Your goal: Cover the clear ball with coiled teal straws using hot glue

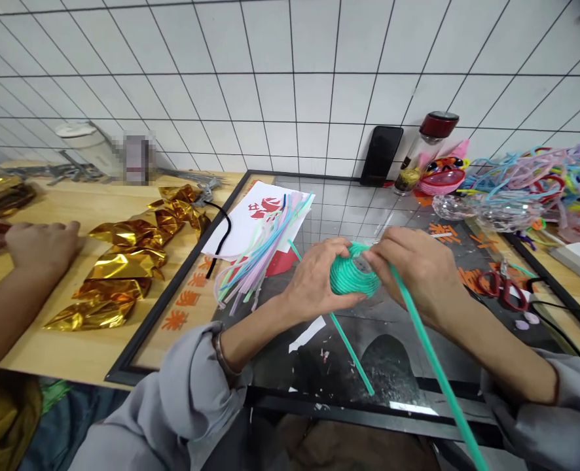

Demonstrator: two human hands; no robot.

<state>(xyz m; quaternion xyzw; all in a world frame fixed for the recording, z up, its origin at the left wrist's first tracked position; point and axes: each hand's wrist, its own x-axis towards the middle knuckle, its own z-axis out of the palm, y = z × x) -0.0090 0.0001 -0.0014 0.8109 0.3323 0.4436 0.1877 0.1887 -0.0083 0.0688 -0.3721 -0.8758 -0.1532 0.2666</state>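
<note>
My left hand [319, 275] is wrapped round a rounded green coil [351, 278] of wound tubing, held above the black glass board [349, 216]. My right hand [415, 268] pinches the coil's upper right side, fingers closed. A long green tube [437, 373] runs from under the right hand down to the bottom right. A second green tube [351, 350] lies on the board below the coil. A bundle of pastel tubes [260, 252] rests on white paper to the left.
Another person's hand [42, 242] rests on the wooden table at left, beside crumpled gold foil [123, 261]. Red scissors [503, 288], a heap of coloured tubes [540, 176], a phone [381, 156] and a bottle [425, 150] stand at the right and back.
</note>
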